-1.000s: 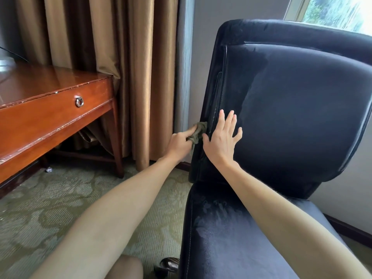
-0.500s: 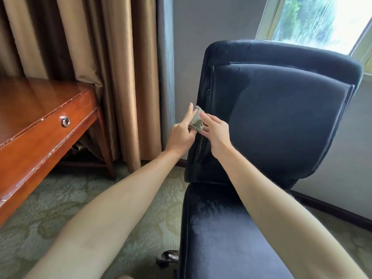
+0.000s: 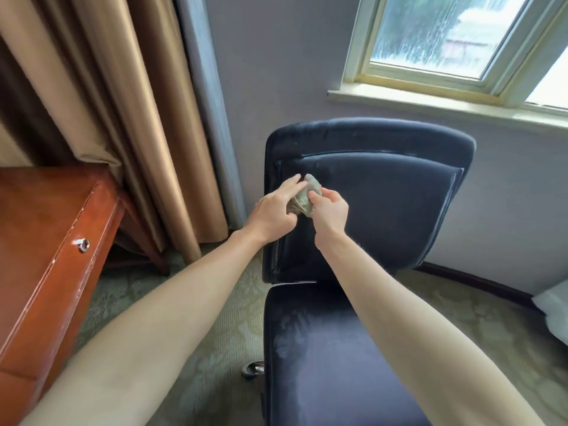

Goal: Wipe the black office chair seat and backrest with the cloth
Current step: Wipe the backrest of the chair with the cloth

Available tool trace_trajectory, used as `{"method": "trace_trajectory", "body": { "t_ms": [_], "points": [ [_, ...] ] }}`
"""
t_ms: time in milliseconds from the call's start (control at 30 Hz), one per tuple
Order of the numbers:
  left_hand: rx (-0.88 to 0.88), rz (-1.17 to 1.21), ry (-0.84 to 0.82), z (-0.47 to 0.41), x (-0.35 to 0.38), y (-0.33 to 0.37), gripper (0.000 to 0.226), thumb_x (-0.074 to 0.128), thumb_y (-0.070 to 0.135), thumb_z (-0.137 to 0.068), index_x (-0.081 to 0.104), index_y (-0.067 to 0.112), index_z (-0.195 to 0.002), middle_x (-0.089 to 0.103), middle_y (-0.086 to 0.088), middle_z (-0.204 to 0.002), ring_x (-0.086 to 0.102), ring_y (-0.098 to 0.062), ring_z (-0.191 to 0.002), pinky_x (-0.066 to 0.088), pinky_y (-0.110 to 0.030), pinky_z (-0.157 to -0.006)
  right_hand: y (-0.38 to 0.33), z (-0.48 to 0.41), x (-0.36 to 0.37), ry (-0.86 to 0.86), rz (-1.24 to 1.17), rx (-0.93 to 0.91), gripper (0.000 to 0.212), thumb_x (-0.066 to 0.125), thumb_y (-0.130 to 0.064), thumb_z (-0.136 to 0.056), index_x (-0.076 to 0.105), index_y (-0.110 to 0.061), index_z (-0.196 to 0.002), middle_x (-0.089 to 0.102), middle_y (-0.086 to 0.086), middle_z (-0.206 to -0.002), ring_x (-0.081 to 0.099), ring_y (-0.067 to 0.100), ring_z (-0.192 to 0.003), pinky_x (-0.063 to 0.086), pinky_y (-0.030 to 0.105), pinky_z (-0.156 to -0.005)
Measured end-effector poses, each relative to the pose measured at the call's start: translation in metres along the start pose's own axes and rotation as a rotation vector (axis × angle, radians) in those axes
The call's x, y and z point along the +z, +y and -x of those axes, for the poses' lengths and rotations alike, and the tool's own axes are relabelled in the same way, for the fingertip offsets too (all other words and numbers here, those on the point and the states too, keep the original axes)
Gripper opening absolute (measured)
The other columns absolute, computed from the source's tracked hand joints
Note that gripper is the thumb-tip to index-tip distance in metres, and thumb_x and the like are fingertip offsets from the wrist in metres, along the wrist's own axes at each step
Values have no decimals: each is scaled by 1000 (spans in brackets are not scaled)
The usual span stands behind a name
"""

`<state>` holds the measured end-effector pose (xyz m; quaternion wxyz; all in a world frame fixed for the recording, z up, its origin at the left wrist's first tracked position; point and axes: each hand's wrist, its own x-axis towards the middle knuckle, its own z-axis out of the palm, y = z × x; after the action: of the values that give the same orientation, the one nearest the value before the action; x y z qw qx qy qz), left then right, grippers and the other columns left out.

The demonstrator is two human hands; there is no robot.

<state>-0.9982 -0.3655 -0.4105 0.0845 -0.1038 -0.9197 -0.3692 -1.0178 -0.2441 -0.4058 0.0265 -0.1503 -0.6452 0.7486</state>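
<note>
**A:** What's on the left, and how many?

**B:** One desk (image 3: 46,241), with one ring pull (image 3: 82,245) on its drawer front. Behind it, one tan curtain (image 3: 116,103) hangs down to the carpet (image 3: 199,364).

**A:** And in the middle?

**B:** One cloth (image 3: 304,196), bunched up and held between two hands. The left grip (image 3: 270,216) has its fingers stretched out flat against the cloth's left side. The right grip (image 3: 330,210) is curled round the right side, with the thumb pinching it.

**A:** Where is the cloth, exactly?

**B:** In front of the upper left of the backrest (image 3: 399,216). I can't tell whether it touches the fabric.

**A:** How many chairs?

**B:** One chair (image 3: 362,133), dark. Its seat (image 3: 338,379) has pale smears on its left part. One shiny bit of base (image 3: 253,368) shows by the seat's left edge.

**A:** Further right?

**B:** One window (image 3: 445,35) above the backrest. One soft white thing (image 3: 553,315) is cut off by the right edge.

**A:** What about edges and room to move?

**B:** A strip of carpet lies open between the desk's edge and the seat's left edge. The backrest stands near the wall (image 3: 276,72), below the sill (image 3: 430,101). Right of the seat the carpet is open as far as the white thing.
</note>
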Motion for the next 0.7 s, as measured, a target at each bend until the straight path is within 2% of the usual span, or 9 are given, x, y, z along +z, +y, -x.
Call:
{"method": "trace_trajectory", "body": {
  "t_ms": [133, 267, 433, 533, 700],
  "points": [
    [-16, -69, -5, -39, -21, 15, 77, 49, -1, -78, 35, 19, -151, 18, 3, -163, 10, -13, -150, 18, -43, -121, -33, -15, -1, 137, 152, -140, 11, 61, -17, -91, 64, -18, -101, 67, -1, -101, 63, 10, -89, 48, 19, -72],
    [-59, -227, -9, -75, -36, 16, 77, 51, 4, -85, 22, 16, -155, -2, -7, -164, -6, -20, -151, 8, -38, -122, -45, -35, 5, 224, 257, -207, 10, 61, -22, -91, 64, -20, -100, 63, -2, -105, 62, 10, -94, 53, 32, -88],
    [-132, -398, -126, -107, -46, 19, 95, 54, 4, -79, 3, 22, -157, -21, -11, -161, -18, -24, -149, -3, -39, -121, -57, -53, 7, 241, 404, -350, 16, 57, -19, -95, 63, -11, -108, 57, 1, -117, 54, 9, -100, 45, 23, -92],
    [-181, -408, -163, -122, -49, 23, 101, 49, -2, -73, 0, 25, -157, -18, -12, -162, -16, -24, -149, -2, -41, -121, -50, -68, 4, 122, 627, -591, 20, 58, -13, -93, 65, -9, -111, 57, 3, -125, 55, 18, -111, 45, 29, -95],
    [-172, -478, -66, -122, -41, 27, 94, 55, 6, -74, 12, 20, -156, 16, -12, -156, 11, -27, -145, 10, -38, -120, -27, -88, -2, -160, 1068, -1058, 39, 63, 2, -83, 64, -12, -120, 60, 6, -130, 51, 28, -124, 56, 38, -82]
  ]
}}
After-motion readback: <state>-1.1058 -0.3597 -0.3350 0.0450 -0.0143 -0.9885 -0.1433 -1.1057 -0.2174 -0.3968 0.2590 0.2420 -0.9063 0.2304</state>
